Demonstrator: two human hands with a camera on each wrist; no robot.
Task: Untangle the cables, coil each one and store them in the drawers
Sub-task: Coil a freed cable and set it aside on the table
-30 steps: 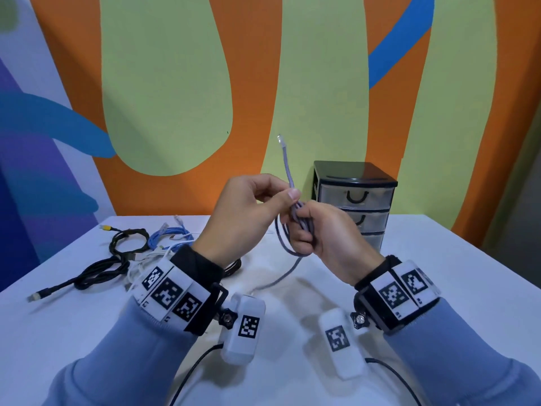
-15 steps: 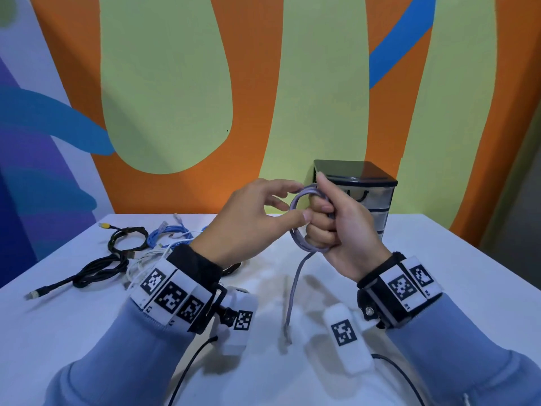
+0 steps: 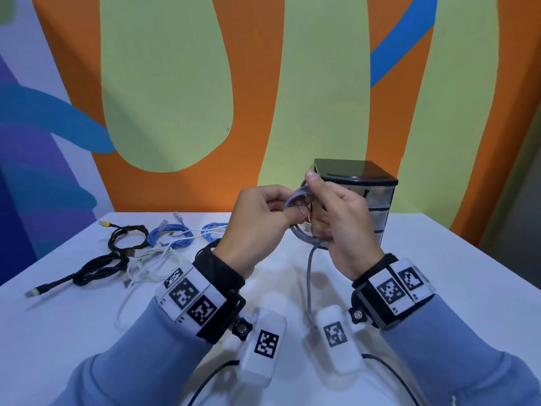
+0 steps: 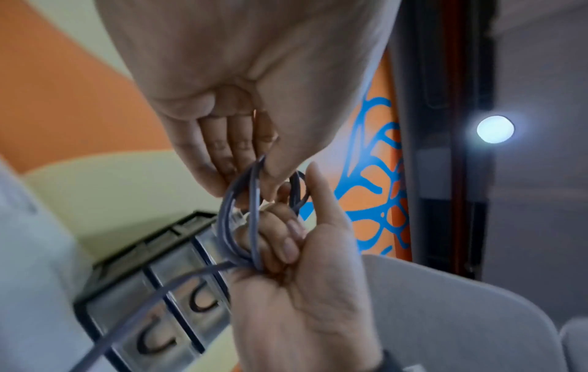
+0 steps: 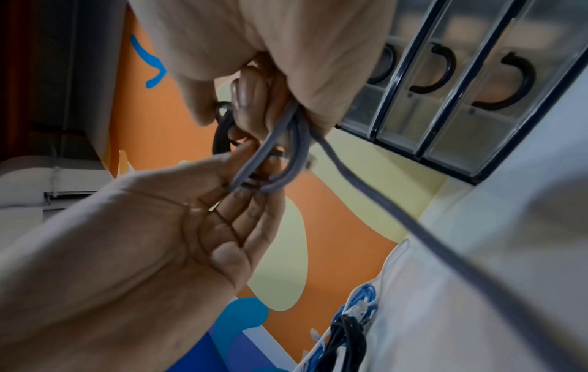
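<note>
A grey cable [image 3: 296, 197] is wound into a small coil held up between both hands in front of the drawer unit [image 3: 377, 206]. My right hand [image 3: 336, 218] has its fingers curled through the coil [image 4: 251, 226], thumb raised. My left hand [image 3: 263, 218] pinches the coil's left side [image 5: 273, 161] with thumb and fingers. The loose tail [image 3: 308, 276] hangs down to the table between my wrists. In the left wrist view a clear plug [image 4: 237, 217] shows inside the loops. All the drawers [image 5: 445, 83] are closed.
On the left of the white table [image 3: 468, 288] lie a black cable [image 3: 111, 259], a blue cable [image 3: 172, 235] and a white cable [image 3: 152, 265], tangled together. The painted wall stands close behind the table.
The upright cable end has been wound down into the coil. Both hands have risen and moved right, in front of the drawer unit, and the tail has shortened.
</note>
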